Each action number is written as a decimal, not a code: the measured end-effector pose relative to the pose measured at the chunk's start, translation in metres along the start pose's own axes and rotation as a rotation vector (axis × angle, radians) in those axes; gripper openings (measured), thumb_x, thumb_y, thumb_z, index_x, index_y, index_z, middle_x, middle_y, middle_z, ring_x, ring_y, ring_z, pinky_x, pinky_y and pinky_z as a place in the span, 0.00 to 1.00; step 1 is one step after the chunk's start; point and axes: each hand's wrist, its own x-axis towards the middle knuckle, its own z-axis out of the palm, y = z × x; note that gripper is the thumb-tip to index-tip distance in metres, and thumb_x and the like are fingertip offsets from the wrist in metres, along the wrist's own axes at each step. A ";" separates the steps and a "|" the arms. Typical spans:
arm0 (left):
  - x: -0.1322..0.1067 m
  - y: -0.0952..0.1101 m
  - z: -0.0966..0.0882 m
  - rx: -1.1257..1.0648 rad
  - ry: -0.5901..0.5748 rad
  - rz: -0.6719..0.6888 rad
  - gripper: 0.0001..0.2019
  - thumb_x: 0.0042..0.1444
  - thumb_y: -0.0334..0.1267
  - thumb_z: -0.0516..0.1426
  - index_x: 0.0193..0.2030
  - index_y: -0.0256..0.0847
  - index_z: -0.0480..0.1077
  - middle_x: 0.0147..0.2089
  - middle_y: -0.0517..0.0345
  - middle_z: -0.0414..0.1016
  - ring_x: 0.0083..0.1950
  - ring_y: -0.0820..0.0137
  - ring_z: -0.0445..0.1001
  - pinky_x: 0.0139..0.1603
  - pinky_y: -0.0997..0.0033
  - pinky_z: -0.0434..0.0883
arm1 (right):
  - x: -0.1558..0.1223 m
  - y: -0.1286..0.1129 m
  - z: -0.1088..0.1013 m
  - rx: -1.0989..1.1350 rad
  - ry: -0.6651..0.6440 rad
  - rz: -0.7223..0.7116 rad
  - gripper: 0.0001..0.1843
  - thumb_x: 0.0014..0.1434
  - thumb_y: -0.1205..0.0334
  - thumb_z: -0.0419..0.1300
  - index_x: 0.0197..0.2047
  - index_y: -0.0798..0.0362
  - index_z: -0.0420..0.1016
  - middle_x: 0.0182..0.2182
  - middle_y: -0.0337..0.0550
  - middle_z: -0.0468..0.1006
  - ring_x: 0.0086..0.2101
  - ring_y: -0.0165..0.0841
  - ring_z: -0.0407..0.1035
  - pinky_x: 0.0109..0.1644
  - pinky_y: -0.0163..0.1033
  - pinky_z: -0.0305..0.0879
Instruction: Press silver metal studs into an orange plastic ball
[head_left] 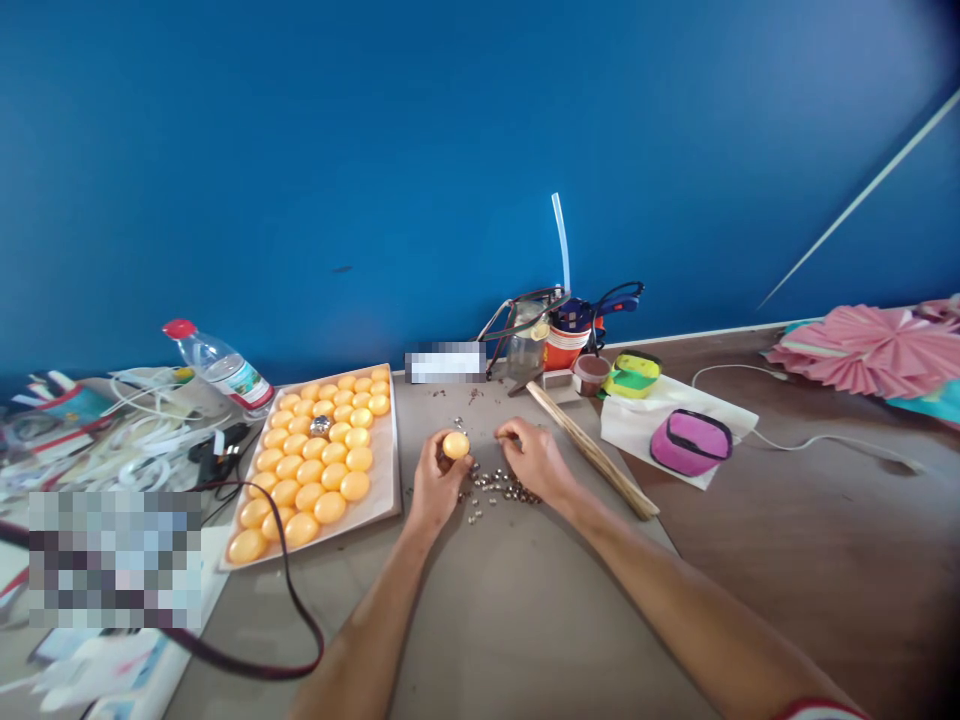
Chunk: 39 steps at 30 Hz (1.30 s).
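Observation:
My left hand point(441, 482) holds a yellow-orange ball point(455, 446) between thumb and fingers, just above the grey table mat. To its right, my right hand point(534, 458) hovers with thumb and fingertips pinched together; whatever is between them is too small to make out. Below and between the hands lies a scatter of small shiny metal pieces point(504, 486). At the left, a shallow white tray point(384, 475) holds rows of similar yellow-orange balls point(309, 497). One ball point(321, 427) among them is covered in silvery pieces.
Beyond my right hand lie a bundle of thin sticks point(592, 450), a glass jar point(527, 345), an orange cup point(564, 348) and a pink pouch point(690, 442) on white paper. A tilted plastic bottle point(229, 375), tangled cables and a dark looping cord point(300, 610) occupy the left side.

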 end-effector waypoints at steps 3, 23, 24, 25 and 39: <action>-0.001 0.002 0.000 0.017 -0.010 -0.016 0.21 0.42 0.39 0.64 0.45 0.39 0.66 0.40 0.55 0.71 0.38 0.68 0.73 0.41 0.67 0.71 | 0.001 -0.005 0.000 0.364 -0.025 0.145 0.03 0.52 0.63 0.54 0.28 0.52 0.66 0.20 0.34 0.68 0.23 0.28 0.62 0.29 0.33 0.58; -0.008 0.016 0.004 -0.259 -0.213 -0.143 0.25 0.45 0.42 0.63 0.48 0.40 0.61 0.39 0.56 0.72 0.35 0.71 0.73 0.41 0.67 0.70 | -0.006 -0.031 -0.001 0.868 -0.205 0.306 0.06 0.46 0.61 0.60 0.27 0.54 0.69 0.21 0.32 0.67 0.24 0.24 0.57 0.30 0.33 0.54; -0.008 0.017 0.004 -0.252 -0.212 -0.138 0.24 0.45 0.42 0.63 0.47 0.39 0.61 0.39 0.55 0.72 0.35 0.71 0.73 0.41 0.67 0.70 | -0.006 -0.032 -0.002 0.861 -0.209 0.304 0.06 0.46 0.60 0.60 0.26 0.54 0.69 0.21 0.32 0.66 0.24 0.25 0.57 0.31 0.33 0.54; -0.009 0.018 0.005 -0.247 -0.211 -0.133 0.23 0.45 0.42 0.63 0.46 0.39 0.62 0.39 0.55 0.72 0.36 0.71 0.73 0.41 0.67 0.70 | -0.006 -0.033 -0.003 0.860 -0.216 0.303 0.06 0.46 0.60 0.60 0.26 0.54 0.69 0.21 0.32 0.66 0.24 0.25 0.57 0.31 0.33 0.54; -0.008 0.019 0.000 -0.133 -0.213 -0.097 0.21 0.46 0.43 0.62 0.46 0.38 0.64 0.38 0.55 0.72 0.39 0.68 0.72 0.40 0.69 0.69 | -0.009 -0.035 -0.004 0.843 -0.284 0.335 0.11 0.47 0.55 0.60 0.26 0.54 0.67 0.20 0.33 0.65 0.23 0.25 0.57 0.28 0.33 0.52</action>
